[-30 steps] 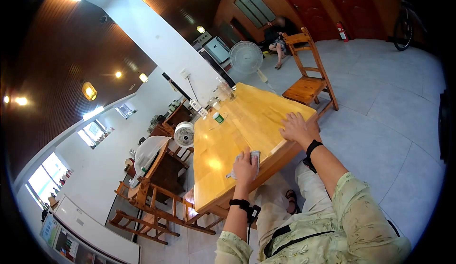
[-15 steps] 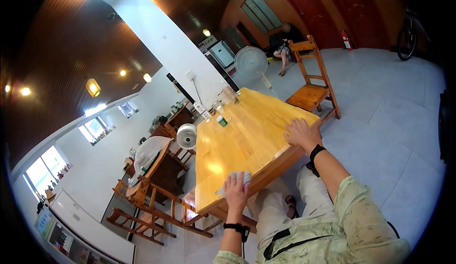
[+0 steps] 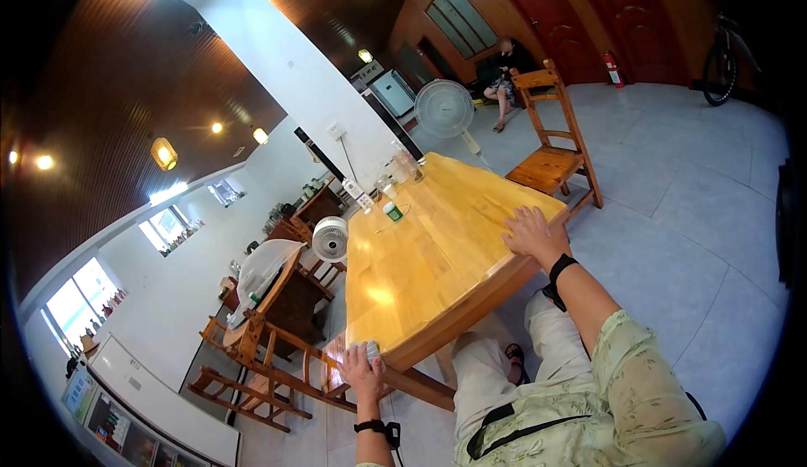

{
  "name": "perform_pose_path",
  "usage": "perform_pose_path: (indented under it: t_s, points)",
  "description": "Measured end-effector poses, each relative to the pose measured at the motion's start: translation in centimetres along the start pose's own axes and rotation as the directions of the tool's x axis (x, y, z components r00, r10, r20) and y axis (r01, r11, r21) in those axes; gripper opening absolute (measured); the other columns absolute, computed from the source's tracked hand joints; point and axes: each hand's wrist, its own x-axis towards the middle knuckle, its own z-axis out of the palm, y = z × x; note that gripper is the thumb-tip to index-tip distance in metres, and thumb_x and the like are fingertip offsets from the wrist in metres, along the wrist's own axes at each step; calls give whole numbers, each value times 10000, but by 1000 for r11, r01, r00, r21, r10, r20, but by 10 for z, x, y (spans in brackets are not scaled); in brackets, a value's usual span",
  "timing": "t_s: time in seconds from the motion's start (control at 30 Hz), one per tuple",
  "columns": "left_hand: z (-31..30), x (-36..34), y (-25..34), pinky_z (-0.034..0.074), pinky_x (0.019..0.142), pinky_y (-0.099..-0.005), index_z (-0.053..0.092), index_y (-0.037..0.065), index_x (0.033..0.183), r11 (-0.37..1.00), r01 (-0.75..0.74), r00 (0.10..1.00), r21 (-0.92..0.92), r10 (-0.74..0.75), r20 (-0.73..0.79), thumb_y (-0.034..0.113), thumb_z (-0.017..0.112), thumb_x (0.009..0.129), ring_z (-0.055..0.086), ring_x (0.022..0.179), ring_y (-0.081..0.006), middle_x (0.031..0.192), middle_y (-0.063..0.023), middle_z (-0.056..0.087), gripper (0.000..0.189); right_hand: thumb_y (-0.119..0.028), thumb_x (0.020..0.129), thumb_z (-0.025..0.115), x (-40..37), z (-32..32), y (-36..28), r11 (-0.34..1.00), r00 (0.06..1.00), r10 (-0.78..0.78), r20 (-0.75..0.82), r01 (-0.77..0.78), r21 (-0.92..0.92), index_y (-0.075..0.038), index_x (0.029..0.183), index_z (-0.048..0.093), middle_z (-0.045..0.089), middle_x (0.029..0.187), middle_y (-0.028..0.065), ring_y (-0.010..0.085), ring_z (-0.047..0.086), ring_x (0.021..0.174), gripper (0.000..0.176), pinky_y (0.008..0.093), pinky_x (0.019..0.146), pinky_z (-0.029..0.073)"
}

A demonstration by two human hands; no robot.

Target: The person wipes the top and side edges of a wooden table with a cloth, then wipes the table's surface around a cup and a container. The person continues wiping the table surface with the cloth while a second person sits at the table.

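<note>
At the table's near left corner, my left hand (image 3: 361,378) grips a folded grey-white cloth (image 3: 374,353). The cloth shows past the fingers and lies against the table edge; most of it is hidden under the hand. My right hand (image 3: 531,235) rests on the near right part of the wooden table (image 3: 445,274), its fingers spread and holding nothing. Toward the far end of the tabletop stand a small green and white cup or tub (image 3: 392,211), a white bottle (image 3: 356,194) and several clear glass containers (image 3: 407,164).
A wooden chair (image 3: 551,168) stands beyond the table's right side. A standing fan (image 3: 445,108) is behind the table, and a smaller white fan (image 3: 330,239) sits to the left. More wooden chairs (image 3: 269,374) are at left. A person (image 3: 503,89) sits in the background.
My left hand has slid the cloth left along the near table edge to the corner. My right hand has stayed in place.
</note>
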Motion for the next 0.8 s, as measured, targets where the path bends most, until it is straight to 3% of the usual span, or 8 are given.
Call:
perform_pose_path:
  t_s: [0.17,0.23,0.27,0.33,0.43,0.5,0.57,0.8]
  points:
    - [32,-7,0,239,1168,-591,551,91,1410,971,192,955,-140,-218,-203,359,536,995,379,1383,-471,1422,-255,502,494,-435,973,474,-2,4,0,1000,999,7,-46,-7,3,-113,1311,660,526,1473,175,311,409,1411,503,501,1178,239]
    - [47,-9,12,193,1177,-627,464,86,1486,887,449,843,-109,-461,-276,393,496,1021,238,1442,-533,1530,-332,332,558,-429,971,476,-1,-5,-3,1000,999,-2,-51,2,-5,-109,1284,676,539,1455,172,315,421,1396,490,509,1167,253]
    - [52,-9,17,193,1177,-627,464,86,1486,888,448,845,-104,-459,-275,393,496,1021,238,1442,-533,1530,-332,332,558,-423,969,478,2,-13,-4,999,998,28,58,-29,13,-103,1249,691,550,1436,168,315,433,1375,476,513,1149,270]
    - [60,-7,27,80,1199,-654,332,72,1553,818,566,793,-99,-573,-206,394,478,1043,11,1503,-541,1642,-322,57,620,-418,967,479,4,-13,-6,998,984,56,171,-63,32,-97,1214,706,562,1416,165,316,444,1355,464,517,1131,286]
    - [76,-9,41,56,1196,-669,277,84,1577,870,494,814,8,-459,-355,388,477,1043,-20,1502,-558,1647,-331,-2,647,-418,965,479,2,-3,-3,999,993,40,110,-42,14,-88,1167,721,571,1403,160,310,453,1334,457,509,1105,307]
    - [81,-10,54,46,1185,-688,262,87,1585,884,467,832,-3,-441,-336,392,493,1034,-28,1499,-568,1646,-335,-17,671,-433,969,473,-1,2,-2,999,997,-1,-81,-2,-43,-88,1192,713,568,1407,165,303,456,1322,476,493,1109,305]
    - [73,-8,80,36,1175,-707,246,90,1592,897,442,848,-15,-423,-319,396,508,1025,-35,1496,-577,1646,-340,-32,696,-439,972,467,-2,0,-2,999,998,0,-70,-4,-46,-89,1215,704,564,1413,166,303,451,1332,488,489,1120,295]
    - [66,2,162,-19,1164,-717,186,130,1627,960,231,970,-157,-239,-33,383,570,982,-97,1504,-575,1658,-334,-35,793,-452,984,451,-2,-3,-3,1000,1000,14,-16,-14,-28,-98,1303,664,545,1442,169,301,422,1380,522,482,1164,247]
